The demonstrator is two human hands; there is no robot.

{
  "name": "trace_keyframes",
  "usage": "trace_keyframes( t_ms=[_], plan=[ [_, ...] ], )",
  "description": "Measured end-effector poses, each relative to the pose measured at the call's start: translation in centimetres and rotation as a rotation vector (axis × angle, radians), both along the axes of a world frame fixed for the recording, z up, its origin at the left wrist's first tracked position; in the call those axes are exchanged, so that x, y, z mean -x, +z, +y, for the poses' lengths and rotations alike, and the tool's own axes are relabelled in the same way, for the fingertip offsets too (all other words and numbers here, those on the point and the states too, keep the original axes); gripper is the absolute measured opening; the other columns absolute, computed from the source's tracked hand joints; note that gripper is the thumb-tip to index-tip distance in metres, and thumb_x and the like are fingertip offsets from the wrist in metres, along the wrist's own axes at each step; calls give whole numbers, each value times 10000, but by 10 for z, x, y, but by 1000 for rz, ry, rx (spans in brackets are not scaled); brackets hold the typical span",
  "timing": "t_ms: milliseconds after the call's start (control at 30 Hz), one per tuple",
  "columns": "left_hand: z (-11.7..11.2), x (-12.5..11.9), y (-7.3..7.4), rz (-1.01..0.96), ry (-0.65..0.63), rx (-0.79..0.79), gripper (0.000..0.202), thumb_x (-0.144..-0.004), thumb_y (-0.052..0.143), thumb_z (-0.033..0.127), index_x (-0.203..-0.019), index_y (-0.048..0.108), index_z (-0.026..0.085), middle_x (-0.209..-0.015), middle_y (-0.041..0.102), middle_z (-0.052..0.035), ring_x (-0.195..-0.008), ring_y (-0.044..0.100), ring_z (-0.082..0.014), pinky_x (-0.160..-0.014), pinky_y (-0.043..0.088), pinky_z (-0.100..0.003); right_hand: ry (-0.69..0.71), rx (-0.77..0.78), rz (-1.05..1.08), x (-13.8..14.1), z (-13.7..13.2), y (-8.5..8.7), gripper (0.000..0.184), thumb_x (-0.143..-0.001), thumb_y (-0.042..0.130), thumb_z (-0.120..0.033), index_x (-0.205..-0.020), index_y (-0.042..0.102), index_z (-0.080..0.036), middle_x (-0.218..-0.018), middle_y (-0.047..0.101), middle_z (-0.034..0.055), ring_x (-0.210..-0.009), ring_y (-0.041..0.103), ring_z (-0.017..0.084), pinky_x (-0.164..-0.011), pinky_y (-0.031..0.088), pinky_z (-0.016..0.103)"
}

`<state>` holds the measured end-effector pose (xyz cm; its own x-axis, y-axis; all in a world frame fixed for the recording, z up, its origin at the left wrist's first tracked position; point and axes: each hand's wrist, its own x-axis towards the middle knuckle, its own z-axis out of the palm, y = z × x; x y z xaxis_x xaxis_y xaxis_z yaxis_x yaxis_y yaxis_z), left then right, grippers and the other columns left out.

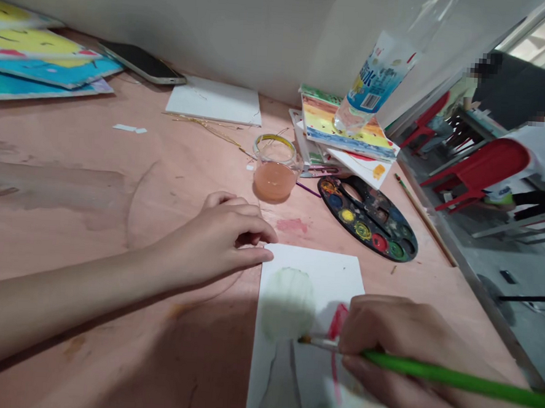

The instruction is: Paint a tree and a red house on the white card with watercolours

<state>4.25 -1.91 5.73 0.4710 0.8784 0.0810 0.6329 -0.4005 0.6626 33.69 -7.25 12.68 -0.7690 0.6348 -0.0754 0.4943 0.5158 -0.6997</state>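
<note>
My right hand (397,353) is closed around a green-handled paintbrush (451,378), whose bristle tip touches a white paper sheet (314,274) bearing a pale green shape, grey strokes and a red mark. My left hand (219,238) rests with curled fingers at the sheet's top left corner, fingertips pressing on its edge. A black oval paint palette (368,217) with several colour wells lies beyond the sheet to the right. A clear cup of pinkish water (275,167) stands behind my left hand.
A plastic water bottle (372,81) stands on a stack of painted canvases (341,131). A blank white canvas (216,100), a phone (142,62) and colourful paintings (41,60) lie at the back. A thin brush (424,216) lies near the table's right edge. Red chairs (477,170) and people stand beyond.
</note>
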Motion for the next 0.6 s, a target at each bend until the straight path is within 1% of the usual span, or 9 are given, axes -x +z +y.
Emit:
trace_keyframes(
  t_ms=[100, 167, 200, 267, 367, 433, 500, 600],
  plan=[
    [0, 0, 1, -7, 7, 7, 137, -891, 752, 424, -929, 795, 300, -847, 731, 54, -924, 626, -198, -1035, 232, -435, -120, -9, 24, -3, 3, -6, 210, -1057, 614, -259, -850, 638, -242, -750, 690, -26, -651, 644, 124, -605, 498, 228],
    [0, -1, 1, -6, 6, 15, 139, -888, 751, 424, -928, 794, 298, -846, 730, 58, -924, 625, -195, -1029, 230, -429, -221, -42, 32, -3, 6, -6, 216, -1051, 597, -206, -840, 635, -237, -761, 700, -30, -674, 662, 120, -620, 506, 219],
    [0, -1, 1, -3, 5, 18, 141, -889, 750, 424, -931, 793, 296, -845, 728, 59, -923, 625, -193, -1028, 228, -427, -244, -57, 25, -3, 7, -5, 215, -1040, 582, -165, -843, 631, -235, -765, 702, -34, -686, 668, 115, -636, 508, 215],
    [0, -1, 1, 2, 6, 14, 144, -893, 745, 425, -937, 790, 295, -845, 725, 59, -921, 625, -192, -1031, 225, -424, -186, -64, -2, -2, 7, -1, 216, -1017, 568, -116, -840, 612, -232, -758, 690, -49, -679, 652, 103, -639, 492, 210],
    [0, -1, 0, 1, 3, -1, 160, -901, 735, 443, -932, 788, 296, -844, 723, 58, -913, 622, -190, -1027, 225, -420, -54, -28, -19, -3, 5, 3, 219, -1035, 576, -157, -830, 566, -233, -731, 645, -66, -636, 592, 89, -606, 450, 211],
    [0, -1, 0, -5, 5, 1, 161, -889, 742, 447, -926, 788, 298, -836, 721, 59, -903, 620, -188, -1021, 225, -419, -53, -27, -22, -5, 4, 3, 209, -1042, 567, -168, -843, 560, -232, -747, 654, -58, -646, 594, 91, -606, 448, 217],
    [0, -1, -1, -13, 9, 11, 149, -874, 749, 435, -921, 788, 299, -826, 718, 62, -894, 618, -185, -1020, 223, -420, -72, -70, -15, -6, 4, 2, 215, -1040, 546, -159, -837, 563, -228, -750, 664, -45, -643, 593, 95, -586, 441, 224],
    [0, -2, -1, -23, 14, 17, 133, -867, 749, 418, -912, 788, 300, -814, 712, 66, -881, 615, -180, -1022, 220, -420, -30, -106, -15, -3, 2, 2, 210, -1033, 535, -153, -844, 584, -231, -742, 671, -45, -629, 600, 94, -559, 448, 216]
  ],
)
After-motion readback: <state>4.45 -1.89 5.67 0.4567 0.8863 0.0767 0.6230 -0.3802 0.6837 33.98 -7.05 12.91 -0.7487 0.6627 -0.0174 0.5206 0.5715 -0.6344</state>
